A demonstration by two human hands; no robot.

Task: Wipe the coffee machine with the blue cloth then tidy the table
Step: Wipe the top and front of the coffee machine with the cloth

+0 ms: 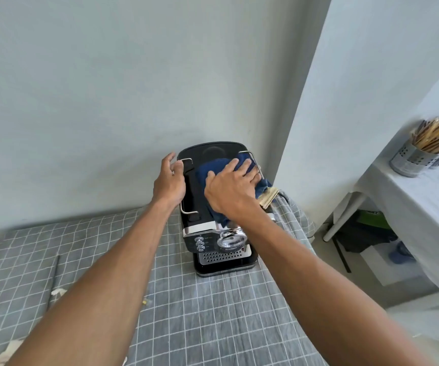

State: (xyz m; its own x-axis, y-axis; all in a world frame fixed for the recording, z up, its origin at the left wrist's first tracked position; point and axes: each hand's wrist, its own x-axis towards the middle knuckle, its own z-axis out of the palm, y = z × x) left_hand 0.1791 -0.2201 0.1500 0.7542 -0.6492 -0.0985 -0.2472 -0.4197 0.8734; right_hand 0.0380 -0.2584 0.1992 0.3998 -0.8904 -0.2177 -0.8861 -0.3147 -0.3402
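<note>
Scanning from the left, I am noting the left hand (169,180) bracing the coffee machine (214,207) at its left rail, fingers loosely curled, grasping nothing. The machine is standing at the checked table's (186,313) far right corner, long axis running front-to-back, controls facing me. The right hand (231,190) is pressing the blue cloth (210,170) flat on top, fingers straight.

1. The right hand (232,190) covered the middle of the blue cloth (207,172), which hid much of the coffee machine (214,151) top.
2. The left hand (169,179) hid part of the machine's left rail.
3. The sticks in the metal holder (411,158) were blurred and ran off the right edge.
4. Dark items under the side desk (411,196) were too dim to identify.
</note>
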